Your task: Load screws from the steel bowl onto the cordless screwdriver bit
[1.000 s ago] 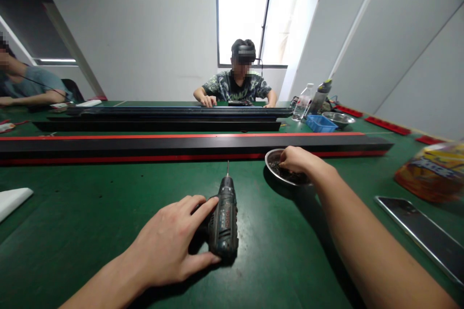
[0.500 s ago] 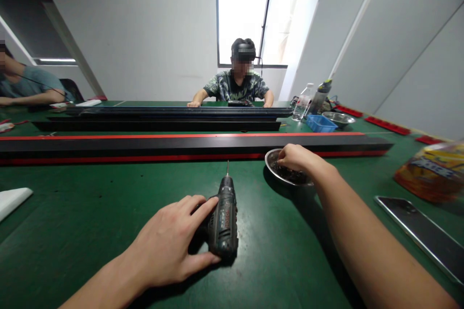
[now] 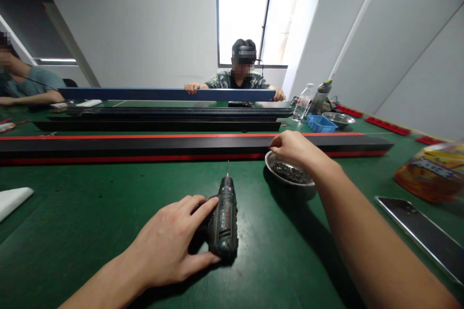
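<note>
My left hand (image 3: 166, 239) grips a black cordless drill (image 3: 224, 229) that lies on its side on the green table, its thin bit pointing away from me. A shallow metal bowl (image 3: 282, 182) with many small dark pieces (image 3: 288, 172), probably screws, stands to the drill's right. Above the bowl's far left rim is my right hand (image 3: 294, 147), thumb and fingers pinched together; whatever they hold is too small or hidden to see. Just behind the bowl and drill bit, a long black bar (image 3: 181, 144) with red edges lies across the table.
More dark bars (image 3: 163, 125) lie farther back. A co-worker (image 3: 235, 79) opposite holds up a long blue bar (image 3: 145, 94); another person (image 3: 32, 84) sits at left. On the right are a phone (image 3: 416, 227), an orange bag (image 3: 431, 174), a blue basket (image 3: 321, 124) and bottles (image 3: 303, 104).
My right hand has risen out of the bowl, slightly up and left, uncovering the small pieces. My left hand and the drill stay put. The co-worker opposite has lifted a blue bar.
</note>
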{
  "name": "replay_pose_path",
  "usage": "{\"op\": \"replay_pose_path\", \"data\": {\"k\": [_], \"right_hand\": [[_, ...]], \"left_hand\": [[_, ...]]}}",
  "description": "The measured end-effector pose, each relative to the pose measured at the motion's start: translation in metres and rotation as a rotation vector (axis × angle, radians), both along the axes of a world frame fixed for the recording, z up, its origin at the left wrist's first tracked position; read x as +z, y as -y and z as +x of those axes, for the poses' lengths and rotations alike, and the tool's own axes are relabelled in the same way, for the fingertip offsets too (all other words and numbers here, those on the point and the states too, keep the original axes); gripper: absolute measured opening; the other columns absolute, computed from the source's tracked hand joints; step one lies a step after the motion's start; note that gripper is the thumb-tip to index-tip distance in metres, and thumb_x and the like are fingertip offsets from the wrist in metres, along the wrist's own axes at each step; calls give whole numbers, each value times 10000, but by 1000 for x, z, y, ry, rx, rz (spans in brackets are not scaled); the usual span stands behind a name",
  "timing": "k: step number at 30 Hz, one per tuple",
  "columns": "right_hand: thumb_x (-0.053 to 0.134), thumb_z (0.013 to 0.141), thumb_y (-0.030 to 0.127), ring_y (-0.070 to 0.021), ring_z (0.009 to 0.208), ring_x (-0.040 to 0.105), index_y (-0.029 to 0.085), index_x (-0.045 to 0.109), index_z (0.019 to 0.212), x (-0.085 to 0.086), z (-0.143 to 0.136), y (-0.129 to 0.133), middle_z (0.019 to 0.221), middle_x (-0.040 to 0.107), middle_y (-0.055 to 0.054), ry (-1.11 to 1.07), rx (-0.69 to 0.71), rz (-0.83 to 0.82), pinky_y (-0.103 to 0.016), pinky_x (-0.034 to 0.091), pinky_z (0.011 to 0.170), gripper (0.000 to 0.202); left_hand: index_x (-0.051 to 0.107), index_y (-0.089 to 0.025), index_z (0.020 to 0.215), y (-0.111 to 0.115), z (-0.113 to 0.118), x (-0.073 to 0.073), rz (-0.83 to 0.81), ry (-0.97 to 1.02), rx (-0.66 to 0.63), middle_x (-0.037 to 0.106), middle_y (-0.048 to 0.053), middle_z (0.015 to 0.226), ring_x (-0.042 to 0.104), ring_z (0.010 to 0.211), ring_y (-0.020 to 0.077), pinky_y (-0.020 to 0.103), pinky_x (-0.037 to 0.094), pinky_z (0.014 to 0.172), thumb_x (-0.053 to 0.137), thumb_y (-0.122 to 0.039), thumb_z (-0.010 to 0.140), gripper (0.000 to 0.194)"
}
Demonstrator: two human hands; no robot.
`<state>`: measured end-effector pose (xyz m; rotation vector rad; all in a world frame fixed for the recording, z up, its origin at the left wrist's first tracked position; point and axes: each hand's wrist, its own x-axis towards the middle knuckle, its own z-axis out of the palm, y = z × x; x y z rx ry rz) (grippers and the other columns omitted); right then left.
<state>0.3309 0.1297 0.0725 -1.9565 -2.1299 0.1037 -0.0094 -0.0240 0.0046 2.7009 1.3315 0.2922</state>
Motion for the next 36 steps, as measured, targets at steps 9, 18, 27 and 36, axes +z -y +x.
{"op": "replay_pose_path", "data": {"k": [9, 18, 27, 36], "right_hand": [[742, 921, 201, -230, 852, 762, 187, 859, 916, -3, -37, 10, 924, 832, -98, -105, 162, 49, -267, 519, 757, 117], [617, 1054, 289, -257, 980, 770, 201, 841, 1053, -45, -79, 10, 1045, 834, -112, -117, 249, 125, -299, 513, 854, 241], [599, 1045, 246, -268, 1091, 759, 204, 829, 1059, -94, -90, 5, 1124, 820, -124, -298, 214, 110, -316, 521, 953, 234], [643, 1000, 244, -235, 1046, 746, 184, 822, 1046, -115, -87, 1, 1100, 810, -109, -404, 185, 138, -322, 530, 965, 194]], "left_hand": [[462, -252, 1588, 0, 3, 2, -5, 10, -3, 633, 142, 1435, 678, 1207, 360, 540, 599, 1015, 752, -592, 884, 834], [441, -255, 1600, 0, 3, 5, -26, 16, 1, 615, 148, 1464, 668, 1232, 355, 535, 584, 1040, 773, -579, 869, 865], [450, -269, 1585, 3, 6, 10, -61, 24, -25, 626, 141, 1438, 668, 1227, 352, 519, 576, 1042, 817, -569, 827, 894], [442, -254, 1606, 13, 18, 19, -62, -47, 87, 639, 154, 1368, 685, 1160, 369, 539, 597, 982, 747, -596, 875, 863]]}}
